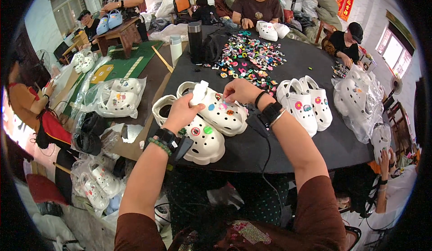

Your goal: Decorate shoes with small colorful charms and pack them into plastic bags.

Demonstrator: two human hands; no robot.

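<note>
1. Well left of the charm pile (252,55): bagged white clogs (118,99), wrapped in thin, crinkled clear plastic.
2. Nearer than the charm pile and to its left: left hand (183,109), with fingers clamped on a white piece (199,94) of unclear kind. Best to hold steady here, without covering any open holes.
3. Just in front of the charm pile, toward its left: near clog (201,139) and far clog (225,118), side by side on the black worktop (247,156). Smooth, foam-like uppers, rounded toes, round holes; green and red-rimmed charms on the near one, blue and orange on the far.
4. At the charm pile's near edge: right hand (243,91), with fingers curled close over the far clog; cannot tell whether pinching a charm. Probably best to push straight into a hole, backing the upper from inside, then check for a flat seat.
5. Right of the charm pile: second pair of white clogs (302,118), with pinkish flower charms.
6. Farther right of the charm pile: clear plastic bag (362,129), glossy and wrinkled around more clogs.
</note>
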